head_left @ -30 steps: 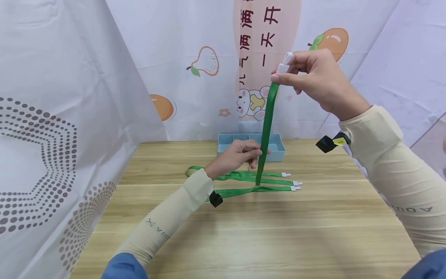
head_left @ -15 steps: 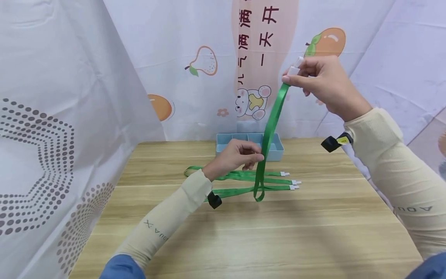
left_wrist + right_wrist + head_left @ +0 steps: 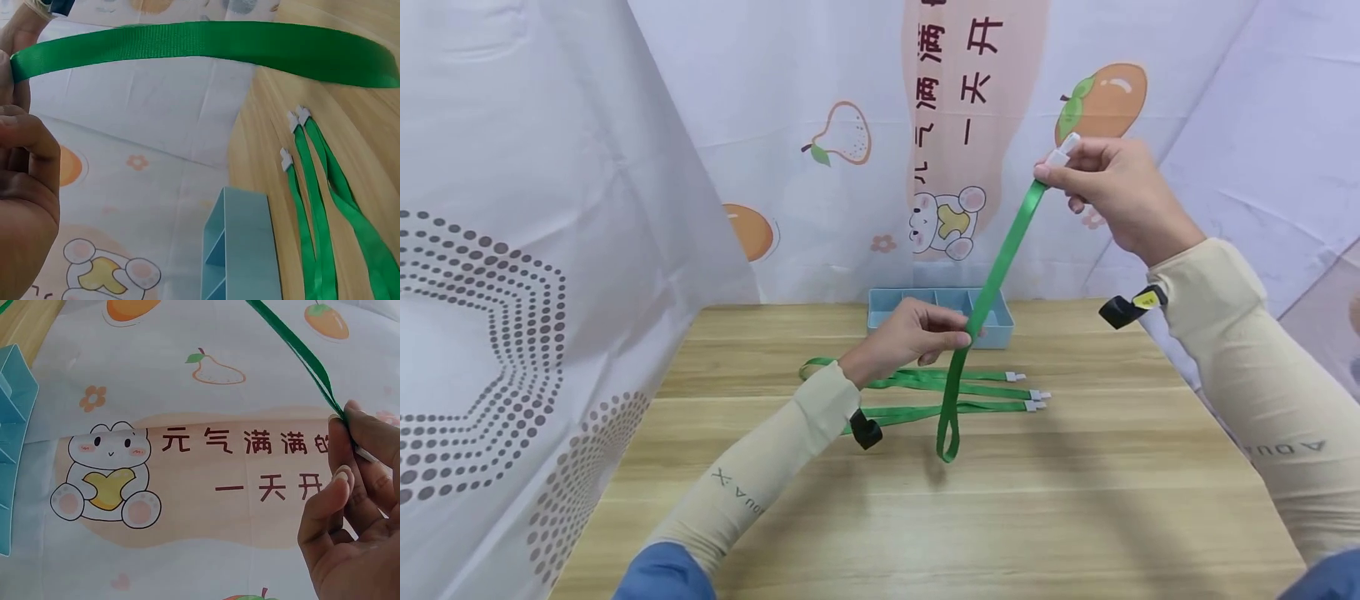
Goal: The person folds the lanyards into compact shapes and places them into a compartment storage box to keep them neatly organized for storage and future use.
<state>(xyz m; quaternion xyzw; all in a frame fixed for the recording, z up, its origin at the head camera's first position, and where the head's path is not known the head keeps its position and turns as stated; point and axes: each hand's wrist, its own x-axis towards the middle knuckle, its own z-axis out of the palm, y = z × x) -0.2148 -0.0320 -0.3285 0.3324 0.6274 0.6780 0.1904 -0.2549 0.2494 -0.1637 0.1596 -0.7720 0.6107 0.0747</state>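
In the head view my right hand (image 3: 1120, 187) is raised at the upper right, thumb and fingers pinching a green lanyard (image 3: 1003, 262) just below its white clip (image 3: 1060, 156). The strap slants down to the left. My left hand (image 3: 910, 333) pinches it partway down, and a narrow loop hangs beneath those fingers, low over the table. The left wrist view has the held strap (image 3: 187, 40) stretching across the top, away from the left hand (image 3: 28, 187). In the right wrist view the right hand (image 3: 362, 506) covers most of the clip.
More green lanyards (image 3: 985, 390) lie on the wooden table (image 3: 1000, 517), their white clips (image 3: 1035, 406) pointing right. Behind them a light blue divided tray (image 3: 996, 337) stands near the back edge, against a printed white curtain (image 3: 805, 50).
My right hand has moved right and slightly down, pulling the strap into a slant. The lower loop has come into view and swung left. My left fingers, first beside the strap, now pinch it.
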